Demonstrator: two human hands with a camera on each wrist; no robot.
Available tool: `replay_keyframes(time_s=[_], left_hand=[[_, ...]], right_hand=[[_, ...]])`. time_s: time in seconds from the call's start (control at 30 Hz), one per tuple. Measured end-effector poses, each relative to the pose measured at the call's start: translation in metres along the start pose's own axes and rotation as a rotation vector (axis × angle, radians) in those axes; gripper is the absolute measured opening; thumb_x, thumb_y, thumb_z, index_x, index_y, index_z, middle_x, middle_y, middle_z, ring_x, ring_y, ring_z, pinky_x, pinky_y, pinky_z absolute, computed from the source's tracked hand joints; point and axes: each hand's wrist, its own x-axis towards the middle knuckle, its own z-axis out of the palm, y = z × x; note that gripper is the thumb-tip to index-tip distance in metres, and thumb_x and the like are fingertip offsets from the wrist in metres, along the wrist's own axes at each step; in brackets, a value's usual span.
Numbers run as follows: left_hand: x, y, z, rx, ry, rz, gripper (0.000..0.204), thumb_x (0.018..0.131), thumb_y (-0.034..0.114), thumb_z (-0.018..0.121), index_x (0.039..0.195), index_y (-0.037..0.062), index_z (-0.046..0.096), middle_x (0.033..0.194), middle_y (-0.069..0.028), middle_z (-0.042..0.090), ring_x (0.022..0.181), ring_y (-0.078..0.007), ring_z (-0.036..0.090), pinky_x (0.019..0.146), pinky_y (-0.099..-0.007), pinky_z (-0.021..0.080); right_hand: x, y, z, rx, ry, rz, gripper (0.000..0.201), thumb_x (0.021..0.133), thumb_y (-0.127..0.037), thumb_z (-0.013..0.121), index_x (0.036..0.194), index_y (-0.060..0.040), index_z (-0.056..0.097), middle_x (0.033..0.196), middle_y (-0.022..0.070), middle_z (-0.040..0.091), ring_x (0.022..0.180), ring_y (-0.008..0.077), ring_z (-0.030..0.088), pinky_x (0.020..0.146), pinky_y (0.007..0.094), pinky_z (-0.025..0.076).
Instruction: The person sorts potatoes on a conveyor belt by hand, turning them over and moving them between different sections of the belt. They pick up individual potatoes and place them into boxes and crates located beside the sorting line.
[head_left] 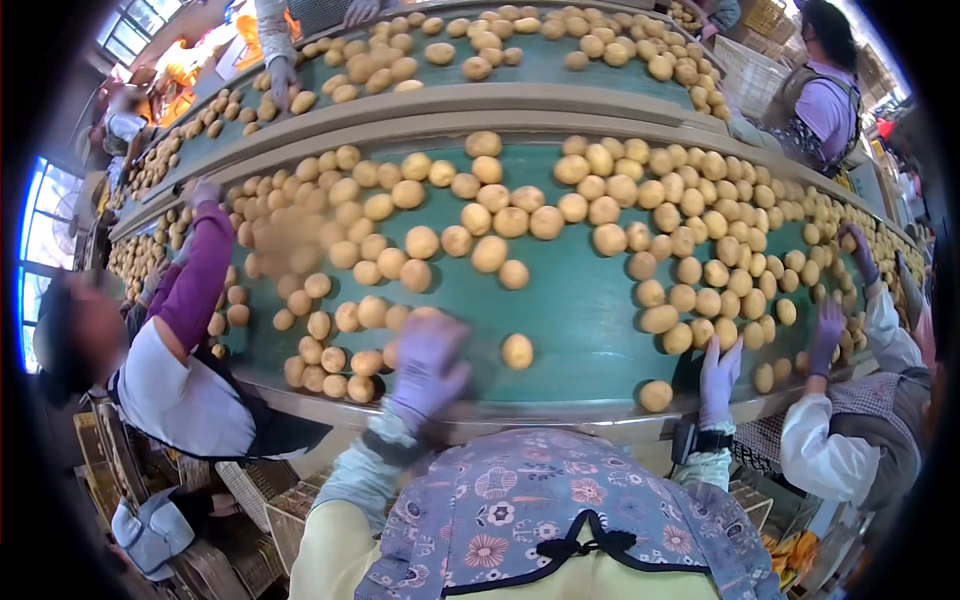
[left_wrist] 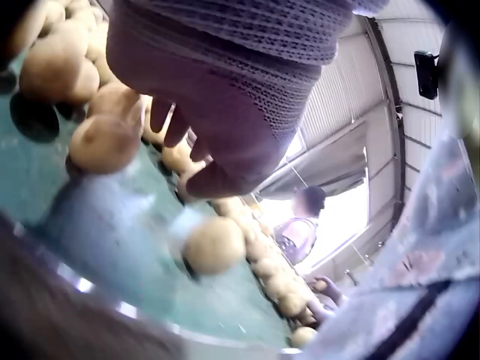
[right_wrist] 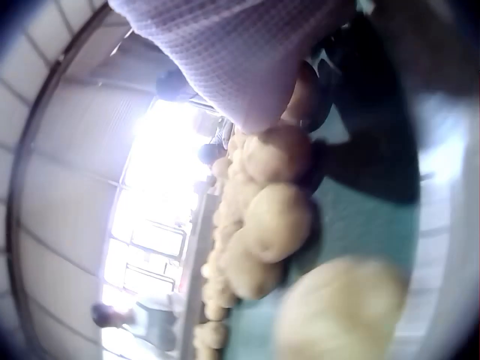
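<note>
Round yellow-brown potatoes (head_left: pixel 490 254) lie loose on a green belt (head_left: pixel 570 330). My left hand (head_left: pixel 428 365), in a lavender glove and blurred, is over the near-left part of the belt beside a group of potatoes. In the left wrist view its fingers (left_wrist: pixel 176 127) hang spread and slightly bent, with no potato in their grasp; a single potato (left_wrist: pixel 215 245) lies below. My right hand (head_left: pixel 718 375), gloved alike, reaches over the near edge with fingers extended and fingertips right at the potatoes (head_left: pixel 677 338). In the right wrist view its fingertips are partly hidden.
A metal rim (head_left: pixel 560 412) runs along the belt's near side. Beyond a divider (head_left: pixel 480 122) lies a second belt with potatoes. One person (head_left: pixel 180 370) works at my left, another (head_left: pixel 850 440) at my right, their gloved hands over the belt. Wicker baskets (head_left: pixel 290 520) stand below.
</note>
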Motion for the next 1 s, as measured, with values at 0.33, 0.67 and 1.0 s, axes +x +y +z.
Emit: replay_keyframes(time_s=[0.33,0.67,1.0], left_hand=[[-0.051,-0.111,-0.02,0.203,-0.123,0.068,0.032,0.074,0.008,0.073,0.105,0.0167,0.067,0.121,-0.0103,0.065,0.126,-0.0403,0.06,0.125,-0.0572,0.042],[-0.048,-0.349,-0.194,0.709,0.189,-0.487,0.037,0.085,0.028,0.077,0.121,0.0186,0.074,0.119,-0.0107,0.075,0.115,-0.0377,0.068,0.103,-0.0525,0.05],[0.137,-0.256,-0.068,0.252,-0.083,-0.381,0.057,0.084,0.052,0.078,0.13,0.0187,0.07,0.144,-0.0144,0.06,0.135,-0.0384,0.058,0.113,-0.0535,0.046]], right_hand=[[-0.134,-0.253,0.067,0.365,-0.552,-0.552,0.079,0.101,-0.031,0.082,0.169,-0.0083,0.049,0.164,0.0308,0.041,0.151,0.0464,0.043,0.126,0.0529,0.04],[-0.056,-0.372,0.089,0.464,-0.243,-0.803,0.049,0.101,-0.018,0.078,0.147,-0.0035,0.069,0.138,0.0188,0.072,0.127,0.037,0.069,0.108,0.0467,0.056],[-0.205,-0.448,0.122,-0.021,-0.42,-0.984,0.105,0.087,-0.062,0.082,0.172,-0.0122,0.043,0.179,0.035,0.025,0.168,0.0556,0.019,0.135,0.0717,0.01]])
